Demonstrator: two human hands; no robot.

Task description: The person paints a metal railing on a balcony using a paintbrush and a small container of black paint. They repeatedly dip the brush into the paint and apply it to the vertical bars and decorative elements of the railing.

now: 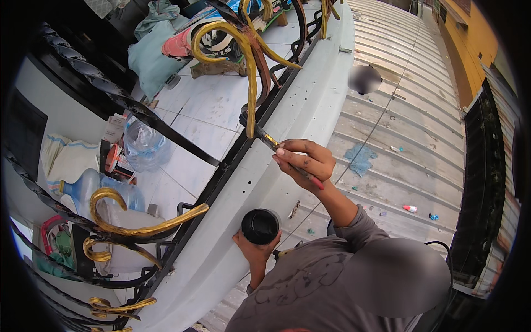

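My right hand (307, 163) pinches a paintbrush (269, 139) with a red-ended handle and a dark, paint-covered head. Its bristles are beside the lower end of a gold-painted metal scroll (251, 94), near the black rail along the ledge; whether they touch metal I cannot tell. My left hand (257, 249) is wrapped round an open cylindrical container (260, 226) with black paint inside, held over the outer side of the pale ledge (276, 166). More gold scrolls (149, 224) and black twisted bars (127, 102) belong to the same railing.
Behind the railing, a tiled floor (193, 119) holds large clear plastic bottles (146, 141), a pale blue cloth bag (152, 66) and a helmet (213, 44). Beyond the ledge lies a ribbed metal roof (409, 122) with a blue rag (360, 159) and small litter.
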